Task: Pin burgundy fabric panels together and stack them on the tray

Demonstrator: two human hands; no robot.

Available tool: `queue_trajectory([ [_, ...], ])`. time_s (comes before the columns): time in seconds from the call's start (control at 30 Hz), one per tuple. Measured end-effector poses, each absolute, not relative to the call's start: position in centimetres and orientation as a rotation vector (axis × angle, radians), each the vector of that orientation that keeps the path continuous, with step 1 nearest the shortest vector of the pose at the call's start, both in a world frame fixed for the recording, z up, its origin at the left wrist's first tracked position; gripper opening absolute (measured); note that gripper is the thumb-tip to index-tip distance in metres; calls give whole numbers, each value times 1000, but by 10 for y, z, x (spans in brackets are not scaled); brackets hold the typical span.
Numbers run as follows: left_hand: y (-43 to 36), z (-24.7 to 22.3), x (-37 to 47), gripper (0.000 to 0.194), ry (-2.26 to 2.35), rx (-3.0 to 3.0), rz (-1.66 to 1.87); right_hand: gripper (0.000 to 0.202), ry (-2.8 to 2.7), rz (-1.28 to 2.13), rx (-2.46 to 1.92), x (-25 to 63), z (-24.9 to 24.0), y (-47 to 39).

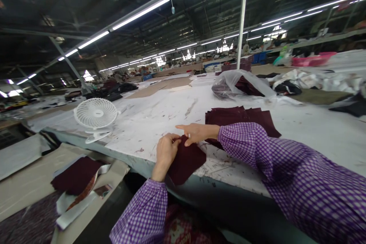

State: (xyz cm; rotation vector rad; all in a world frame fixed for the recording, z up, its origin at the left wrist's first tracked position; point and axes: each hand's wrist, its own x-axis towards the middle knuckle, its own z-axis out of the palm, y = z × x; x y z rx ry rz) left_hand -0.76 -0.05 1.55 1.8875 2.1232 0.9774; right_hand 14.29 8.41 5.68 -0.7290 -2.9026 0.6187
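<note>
A dark maroon fabric piece [187, 160] lies at the near edge of the table, its lower part hanging over that edge. My left hand [167, 150] pinches its upper left corner between thumb and fingers. Over the top of the same piece is my right hand [197, 132], index finger stretched out to the left and thumb apart, with a small white thing showing near the fingers. Behind my right wrist sits a stack of maroon fabric pieces [243, 116], partly covered by the purple checked sleeve.
A white fan [96, 116] stands at the table's left edge. Farther back is a clear plastic bag [243, 84] with maroon cloth inside, near a metal pole [242, 19]. Cloth scraps [77, 175] lie on a lower surface at left. A pink basin [311, 60] sits far right.
</note>
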Motion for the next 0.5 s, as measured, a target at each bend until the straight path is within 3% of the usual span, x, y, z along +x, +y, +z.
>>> queue_trajectory([
  [0.13, 1, 7, -4, 21, 2180, 2123, 850, 36, -2897, 277, -810, 158, 52, 87],
  [0.2, 0, 5, -5, 22, 2168, 2159, 852, 21, -2898, 190, -765, 166, 48, 87],
  [0.5, -5, 1, -4, 29, 2119, 2287, 832, 25, -2869, 176, -753, 172, 42, 82],
])
